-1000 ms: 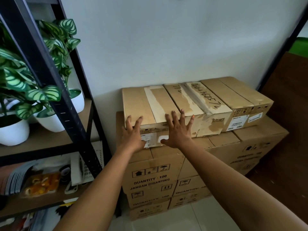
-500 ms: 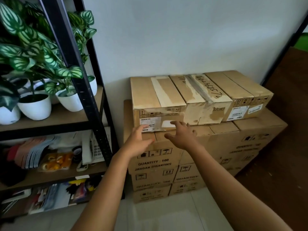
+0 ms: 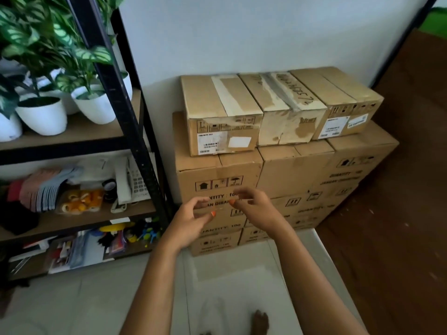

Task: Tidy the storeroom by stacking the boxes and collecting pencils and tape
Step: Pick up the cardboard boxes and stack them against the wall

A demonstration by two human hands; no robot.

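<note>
head view: both hands have come back off the front of the top-left box (image 3: 221, 112) since the earlier frames and now hang in the air in front of the lower cartons, touching nothing. the left hand (image 3: 191, 223) and the right hand (image 3: 256, 209) face each other with fingers loosely curled and nothing between them.

three small boxes sit in a row on top of the stack of larger cartons (image 3: 217, 175) against the wall. the top-left box looks stiff, its taped faces smooth and likely a bit slippery; its weight i cannot tell. i'd take it with palms on the two short sides, low down.

rolls of tape (image 3: 79, 199) lie in a bag on the middle shelf (image 3: 96, 218), well apart from the hands. i cannot make out any pencils.
</note>
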